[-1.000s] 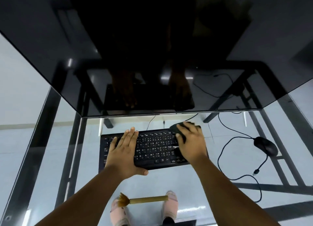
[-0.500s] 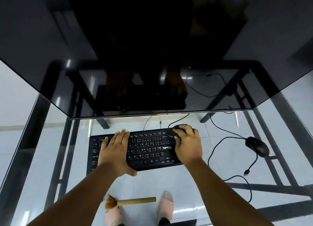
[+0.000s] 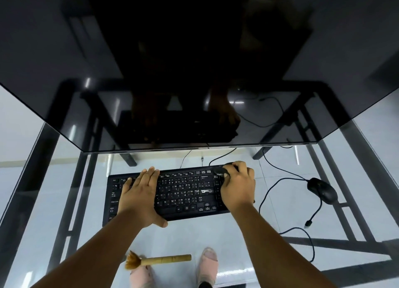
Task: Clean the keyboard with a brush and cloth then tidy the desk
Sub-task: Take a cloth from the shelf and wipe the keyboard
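A black keyboard lies on the glass desk below the monitor. My left hand rests flat on the keyboard's left half, fingers spread, holding it down. My right hand is closed on a dark cloth pressed to the keyboard's upper right corner. A brush with a tan handle and brown bristles lies on the glass near me, bristles pointing left, between my forearms.
A large dark monitor fills the upper view and overhangs the desk. A black mouse sits to the right, its cable looping across the glass with a loose plug end. Feet in pink slippers show through the glass.
My right hand with the cloth has stayed at the keyboard's upper right corner, shifting slightly. The left hand keeps pressing the left half. The view has shifted a little.
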{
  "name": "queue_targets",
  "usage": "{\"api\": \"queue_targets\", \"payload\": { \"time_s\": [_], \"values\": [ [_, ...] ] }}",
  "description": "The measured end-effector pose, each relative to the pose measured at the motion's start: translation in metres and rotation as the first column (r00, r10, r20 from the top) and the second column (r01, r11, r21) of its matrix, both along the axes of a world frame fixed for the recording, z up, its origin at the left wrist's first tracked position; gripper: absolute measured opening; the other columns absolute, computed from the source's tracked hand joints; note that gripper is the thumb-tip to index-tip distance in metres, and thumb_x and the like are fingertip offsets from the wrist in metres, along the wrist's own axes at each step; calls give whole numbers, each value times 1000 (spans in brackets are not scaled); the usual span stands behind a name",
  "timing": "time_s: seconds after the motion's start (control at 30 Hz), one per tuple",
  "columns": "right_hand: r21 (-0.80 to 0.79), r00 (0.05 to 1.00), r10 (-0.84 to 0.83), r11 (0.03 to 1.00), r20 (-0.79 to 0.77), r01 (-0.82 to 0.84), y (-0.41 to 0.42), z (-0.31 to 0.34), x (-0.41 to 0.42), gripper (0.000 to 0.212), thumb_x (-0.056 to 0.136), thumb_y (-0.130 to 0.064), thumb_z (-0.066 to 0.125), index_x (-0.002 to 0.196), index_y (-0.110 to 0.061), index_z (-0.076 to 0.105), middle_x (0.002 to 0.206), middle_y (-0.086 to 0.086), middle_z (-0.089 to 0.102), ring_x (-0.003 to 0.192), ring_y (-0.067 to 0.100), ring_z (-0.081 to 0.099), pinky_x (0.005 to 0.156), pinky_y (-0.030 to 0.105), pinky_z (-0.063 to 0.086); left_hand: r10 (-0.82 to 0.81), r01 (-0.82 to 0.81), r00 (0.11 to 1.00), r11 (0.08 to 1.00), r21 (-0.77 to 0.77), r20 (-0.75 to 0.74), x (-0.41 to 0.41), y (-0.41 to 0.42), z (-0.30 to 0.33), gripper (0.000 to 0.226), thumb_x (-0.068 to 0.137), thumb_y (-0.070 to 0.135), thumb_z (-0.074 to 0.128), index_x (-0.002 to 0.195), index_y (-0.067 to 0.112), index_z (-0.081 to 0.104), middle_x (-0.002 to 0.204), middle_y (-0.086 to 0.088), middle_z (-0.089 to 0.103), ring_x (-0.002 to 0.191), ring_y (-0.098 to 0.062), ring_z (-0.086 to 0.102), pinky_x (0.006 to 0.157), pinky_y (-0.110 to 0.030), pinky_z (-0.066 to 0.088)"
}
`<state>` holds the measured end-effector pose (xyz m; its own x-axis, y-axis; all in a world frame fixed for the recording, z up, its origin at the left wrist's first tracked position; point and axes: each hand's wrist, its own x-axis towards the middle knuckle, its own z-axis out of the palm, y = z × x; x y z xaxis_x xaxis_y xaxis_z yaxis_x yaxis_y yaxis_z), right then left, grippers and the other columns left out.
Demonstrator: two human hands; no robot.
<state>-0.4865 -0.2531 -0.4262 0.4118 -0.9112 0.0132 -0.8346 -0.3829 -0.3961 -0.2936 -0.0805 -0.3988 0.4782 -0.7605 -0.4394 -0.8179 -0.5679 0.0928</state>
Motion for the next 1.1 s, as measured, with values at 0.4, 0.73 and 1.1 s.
{"api": "queue_targets", "payload": {
  "time_s": [0.4,0.73,1.1],
  "values": [
    [7,978,206,979,-21,-206,-4,2,-9,33,89,-12,55,116,-28,66,120,-5,52,107,21,43,90,37,47,16,-17,1000,1000,-25,-23,0,1,1,147,45,72,78,153,23,-10,163,5,-8,149,-13,-7,121,-41,-2],
    [-17,979,205,979,-3,-205,-27,0,-19,29,88,-7,55,110,-20,70,116,-1,53,101,24,46,86,34,49,20,-21,999,999,-33,-29,1,1,0,147,43,74,76,153,25,-9,163,6,-7,150,-14,-5,121,-43,-1],
    [206,954,-87,978,287,27,-27,6,-16,17,80,-26,75,93,-22,65,103,-7,54,92,16,55,82,24,44,24,-26,999,998,-51,-44,2,3,-2,147,44,74,75,153,26,-10,162,7,-9,149,-13,-6,121,-42,-1]
  ]
}}
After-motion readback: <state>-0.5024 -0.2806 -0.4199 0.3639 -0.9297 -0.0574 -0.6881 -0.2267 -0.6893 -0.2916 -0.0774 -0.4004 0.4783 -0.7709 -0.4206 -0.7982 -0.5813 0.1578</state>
